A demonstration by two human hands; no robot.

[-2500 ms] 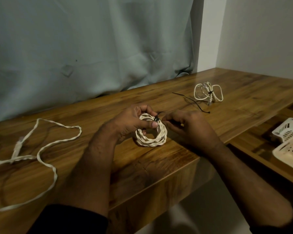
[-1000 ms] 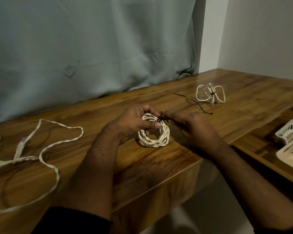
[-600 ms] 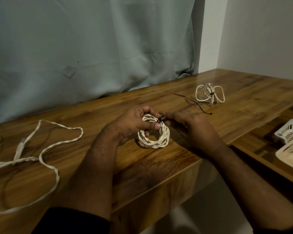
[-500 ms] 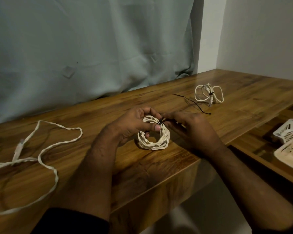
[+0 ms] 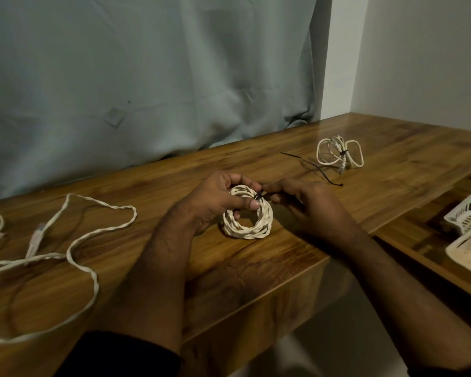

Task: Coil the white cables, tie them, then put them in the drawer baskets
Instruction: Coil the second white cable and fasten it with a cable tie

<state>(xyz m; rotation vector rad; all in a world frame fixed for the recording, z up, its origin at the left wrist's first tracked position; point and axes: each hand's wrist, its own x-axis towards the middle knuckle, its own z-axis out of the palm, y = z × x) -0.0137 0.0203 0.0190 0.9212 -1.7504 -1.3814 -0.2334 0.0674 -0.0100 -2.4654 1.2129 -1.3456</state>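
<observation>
Left hand (image 5: 215, 202) grips the coil (image 5: 248, 219) steady on the bench (image 5: 256, 268) — right hand (image 5: 305, 205) fingers pinch the black tie (image 5: 259, 196), likely tightening.

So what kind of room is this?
Probably a room at home, at a desk. There is a long wooden tabletop, a pale green fabric curtain hanging behind it against a plain white wall, and white plastic slotted baskets in an open drawer beside it.

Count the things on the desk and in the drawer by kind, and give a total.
Coiled white cables: 2
Loose white cables: at least 1
Black ties: 2
White baskets: 2
Total: 7
</observation>
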